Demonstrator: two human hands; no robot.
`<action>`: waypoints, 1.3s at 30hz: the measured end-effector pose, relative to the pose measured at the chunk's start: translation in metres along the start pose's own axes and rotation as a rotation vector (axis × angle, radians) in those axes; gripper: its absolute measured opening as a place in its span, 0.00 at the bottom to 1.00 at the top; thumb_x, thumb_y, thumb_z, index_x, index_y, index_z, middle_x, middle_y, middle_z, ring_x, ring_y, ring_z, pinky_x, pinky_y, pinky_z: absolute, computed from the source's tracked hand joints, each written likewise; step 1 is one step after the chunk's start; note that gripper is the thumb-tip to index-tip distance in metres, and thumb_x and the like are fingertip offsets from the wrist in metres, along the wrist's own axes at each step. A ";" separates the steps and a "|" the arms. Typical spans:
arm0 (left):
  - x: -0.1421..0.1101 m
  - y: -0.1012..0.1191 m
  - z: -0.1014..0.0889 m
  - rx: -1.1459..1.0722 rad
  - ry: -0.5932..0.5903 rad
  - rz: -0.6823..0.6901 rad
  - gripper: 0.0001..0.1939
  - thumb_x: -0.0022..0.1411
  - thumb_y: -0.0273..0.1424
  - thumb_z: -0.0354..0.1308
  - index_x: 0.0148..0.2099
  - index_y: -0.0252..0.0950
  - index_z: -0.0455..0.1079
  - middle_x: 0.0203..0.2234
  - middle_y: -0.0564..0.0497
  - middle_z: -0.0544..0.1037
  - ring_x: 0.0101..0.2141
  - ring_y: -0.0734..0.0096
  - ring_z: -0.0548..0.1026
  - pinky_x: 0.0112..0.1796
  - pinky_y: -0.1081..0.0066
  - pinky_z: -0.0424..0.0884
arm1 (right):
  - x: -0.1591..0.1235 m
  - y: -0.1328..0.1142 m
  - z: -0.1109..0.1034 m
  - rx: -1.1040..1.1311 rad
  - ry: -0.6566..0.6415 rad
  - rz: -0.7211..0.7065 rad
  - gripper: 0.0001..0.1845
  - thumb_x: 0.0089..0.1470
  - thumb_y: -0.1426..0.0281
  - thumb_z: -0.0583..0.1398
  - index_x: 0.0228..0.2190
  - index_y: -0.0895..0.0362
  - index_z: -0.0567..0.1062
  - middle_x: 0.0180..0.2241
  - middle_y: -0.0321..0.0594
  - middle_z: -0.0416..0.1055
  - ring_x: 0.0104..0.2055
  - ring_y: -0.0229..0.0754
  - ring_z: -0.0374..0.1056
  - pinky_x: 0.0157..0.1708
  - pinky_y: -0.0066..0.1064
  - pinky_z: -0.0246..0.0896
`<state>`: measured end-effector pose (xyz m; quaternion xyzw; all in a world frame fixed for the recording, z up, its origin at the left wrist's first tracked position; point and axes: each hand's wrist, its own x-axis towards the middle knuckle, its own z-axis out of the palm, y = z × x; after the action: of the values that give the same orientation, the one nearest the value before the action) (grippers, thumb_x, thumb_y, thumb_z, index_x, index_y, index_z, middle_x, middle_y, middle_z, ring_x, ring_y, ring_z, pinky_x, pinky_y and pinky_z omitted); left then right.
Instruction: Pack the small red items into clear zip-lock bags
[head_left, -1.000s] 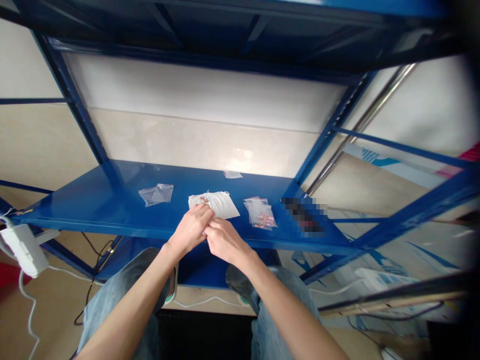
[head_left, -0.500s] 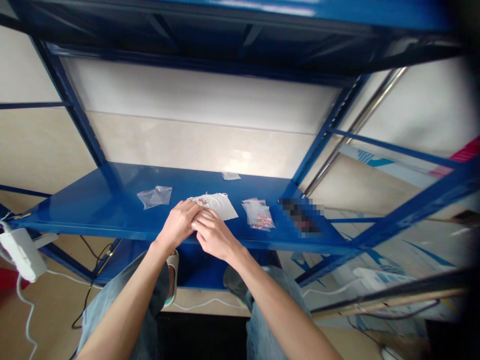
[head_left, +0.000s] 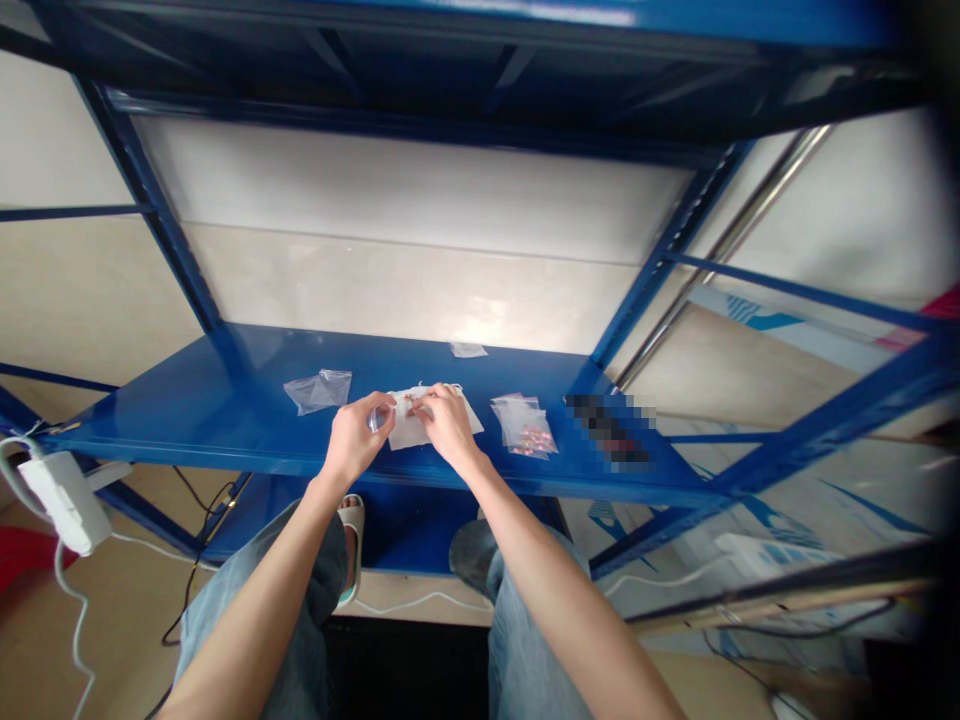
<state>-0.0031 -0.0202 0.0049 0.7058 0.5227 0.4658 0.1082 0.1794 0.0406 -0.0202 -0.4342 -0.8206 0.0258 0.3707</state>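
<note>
On the blue shelf lies a white cloth [head_left: 407,433] with a small heap of reddish-brown bits [head_left: 409,402], too small to name, on it. My left hand [head_left: 355,437] is at the cloth's left side, fingers curled round a small clear plastic bag [head_left: 377,417]. Over the cloth, my right hand [head_left: 448,420] has its thumb and fingertips pinched together at the heap; whatever they hold is too small to make out. Right of the cloth are clear zip bags [head_left: 525,425], with pink and gold bits showing in the lower part.
Flat clear bags [head_left: 319,391] lie on the shelf [head_left: 210,410] to the left, and another small bag [head_left: 468,350] at the back. A blurred-out dark object [head_left: 609,432] is at the right. A white power strip [head_left: 66,505] hangs off the left corner. Another shelf [head_left: 450,60] spans overhead.
My hands were together at the cloth's near left edge. They have parted: the left now shows a clear bag, the right has moved up and right onto the heap.
</note>
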 end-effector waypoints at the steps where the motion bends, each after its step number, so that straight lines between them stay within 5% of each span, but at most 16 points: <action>1: -0.001 0.000 0.001 0.053 -0.005 0.015 0.07 0.63 0.31 0.57 0.41 0.39 0.75 0.32 0.50 0.81 0.33 0.65 0.78 0.38 0.70 0.69 | 0.001 0.001 0.003 -0.004 -0.006 -0.006 0.08 0.59 0.76 0.64 0.34 0.52 0.83 0.39 0.43 0.72 0.46 0.48 0.65 0.48 0.41 0.60; 8: -0.006 0.003 0.012 0.229 -0.042 0.056 0.03 0.62 0.29 0.58 0.37 0.39 0.74 0.31 0.49 0.80 0.33 0.64 0.77 0.36 0.70 0.67 | 0.003 0.003 0.006 -0.024 -0.050 -0.066 0.09 0.62 0.74 0.62 0.40 0.53 0.83 0.43 0.46 0.73 0.46 0.49 0.64 0.47 0.41 0.60; 15: -0.005 0.003 0.015 0.091 -0.021 0.002 0.09 0.64 0.32 0.57 0.41 0.39 0.78 0.36 0.46 0.83 0.35 0.61 0.80 0.39 0.68 0.70 | 0.002 0.001 0.005 -0.018 -0.100 -0.126 0.13 0.64 0.77 0.58 0.42 0.54 0.81 0.46 0.45 0.73 0.49 0.48 0.63 0.49 0.40 0.58; 25: -0.003 0.000 0.015 -0.041 -0.001 -0.077 0.07 0.61 0.33 0.59 0.36 0.37 0.77 0.30 0.49 0.83 0.31 0.65 0.79 0.38 0.70 0.70 | 0.007 0.004 0.006 0.005 -0.042 -0.078 0.09 0.58 0.80 0.61 0.34 0.55 0.78 0.42 0.43 0.72 0.48 0.48 0.63 0.50 0.40 0.58; 32: -0.002 -0.001 0.016 -0.066 0.002 -0.109 0.07 0.59 0.33 0.59 0.33 0.35 0.75 0.26 0.50 0.80 0.28 0.68 0.75 0.34 0.71 0.69 | 0.014 -0.020 -0.008 0.441 0.185 -0.037 0.03 0.60 0.70 0.63 0.34 0.55 0.78 0.39 0.41 0.74 0.47 0.46 0.69 0.52 0.39 0.63; 39: 0.003 0.000 0.013 -0.447 -0.028 -0.164 0.09 0.55 0.35 0.63 0.33 0.33 0.73 0.26 0.51 0.79 0.30 0.68 0.75 0.34 0.72 0.70 | 0.005 -0.038 -0.017 0.578 0.136 -0.084 0.08 0.63 0.65 0.61 0.39 0.53 0.81 0.42 0.41 0.76 0.49 0.44 0.70 0.52 0.37 0.64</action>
<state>0.0067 -0.0132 0.0000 0.6260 0.4607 0.5497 0.3063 0.1621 0.0153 0.0088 -0.2770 -0.7700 0.2137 0.5336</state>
